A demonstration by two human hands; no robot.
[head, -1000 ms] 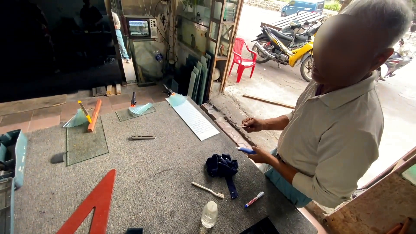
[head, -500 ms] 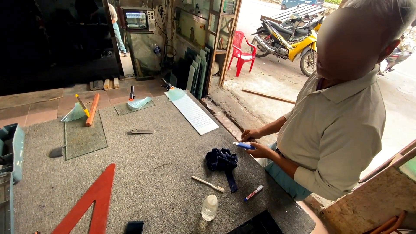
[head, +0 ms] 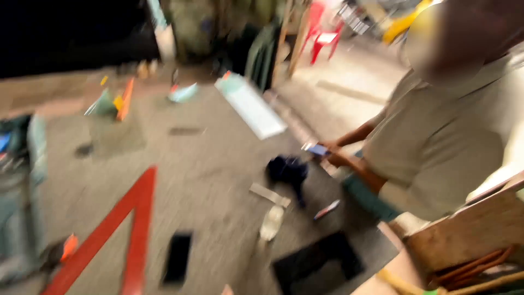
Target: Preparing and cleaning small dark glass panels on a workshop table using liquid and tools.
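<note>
Neither of my hands shows in this blurred head view. Across the grey felt-covered table [head: 218, 158] stands another person in a beige shirt [head: 436, 142], whose hands [head: 335, 155] hold a small blue object [head: 315, 148] at the table's right edge. Next to those hands lies a dark blue cloth [head: 286, 169]. A flat pale stick [head: 269, 194], a small clear bottle [head: 271, 223] and a pen [head: 327, 209] lie just below it. A red triangular ruler [head: 131, 218] and a black phone [head: 177, 257] lie nearer to me.
A long pale glass strip [head: 251, 106] lies at the far right of the table, glass offcuts and an orange tool [head: 126, 98] at the far left. A black rectangle [head: 316, 262] sits at the near corner. A wooden board [head: 475, 224] stands at right, a red chair [head: 322, 33] beyond.
The view has swung down and nearer and is now motion-blurred; the phone and black rectangle come into sight. The other person still holds the small blue object at the table edge.
</note>
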